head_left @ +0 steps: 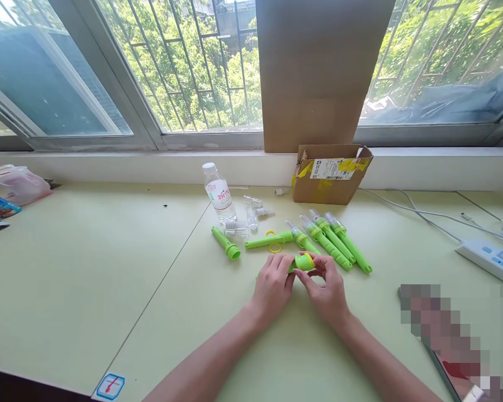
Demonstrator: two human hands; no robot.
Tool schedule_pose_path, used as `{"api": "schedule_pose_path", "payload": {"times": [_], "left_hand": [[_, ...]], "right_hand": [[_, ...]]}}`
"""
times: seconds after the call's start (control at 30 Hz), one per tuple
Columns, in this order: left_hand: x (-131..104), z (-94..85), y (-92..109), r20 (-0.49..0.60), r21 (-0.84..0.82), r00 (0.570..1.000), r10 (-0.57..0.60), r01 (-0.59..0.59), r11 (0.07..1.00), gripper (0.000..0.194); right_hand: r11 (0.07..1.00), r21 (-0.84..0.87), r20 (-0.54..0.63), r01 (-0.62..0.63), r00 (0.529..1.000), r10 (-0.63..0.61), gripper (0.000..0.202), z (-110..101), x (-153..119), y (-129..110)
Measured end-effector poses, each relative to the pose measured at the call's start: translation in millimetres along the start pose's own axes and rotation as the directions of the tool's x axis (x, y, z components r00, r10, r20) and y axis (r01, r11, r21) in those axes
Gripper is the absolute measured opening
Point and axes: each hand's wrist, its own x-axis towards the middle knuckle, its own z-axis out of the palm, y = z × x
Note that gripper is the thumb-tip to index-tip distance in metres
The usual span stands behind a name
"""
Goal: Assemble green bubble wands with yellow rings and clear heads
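Observation:
My left hand is wrapped round a green plastic tube, whose threaded end points right. At that end the fingertips of my right hand pinch a yellow ring, which sits at the mouth of the thread. Just beyond my hands lies another green tube beside loose yellow rings. A shorter-looking green tube rests to the left, its open threaded mouth facing me. Several green tubes with clear caps lie side by side to the right.
Clear plastic caps lie near an upright water bottle. An open cardboard box stands by the window wall. At right are a power strip, cables and a partly blurred phone. A plastic bag sits far left.

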Motion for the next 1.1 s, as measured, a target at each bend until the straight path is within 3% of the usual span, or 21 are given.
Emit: {"api": "schedule_pose_path", "payload": {"times": [0.33, 0.63, 0.87, 1.1], "left_hand": [[1.6, -2.8, -2.0, -0.019, -0.002, 0.998, 0.058, -0.058, 0.998, 0.022], [3.9, -5.2, -1.1, -0.057, 0.106, 0.991, 0.117, -0.111, 0.988, 0.015], [2.9, -2.7, -0.7, -0.046, 0.149, 0.995, 0.087, -0.079, 0.986, 0.016], [1.0, -2.1, -0.2, -0.023, 0.147, 0.997, 0.068, -0.064, 0.987, 0.014]], "right_hand": [[0.998, 0.06, -0.017, -0.029, 0.999, 0.03, 0.034, 0.0, -2.3, -2.2], [0.995, 0.091, -0.015, -0.051, 0.999, 0.053, 0.028, 1.6, -2.9, -1.9], [0.986, 0.129, 0.011, -0.102, 0.995, 0.101, 0.027, 3.5, -4.8, -0.8], [0.999, -0.017, 0.004, 0.051, 0.999, -0.051, 0.02, -1.7, -0.6, -4.9]]}}
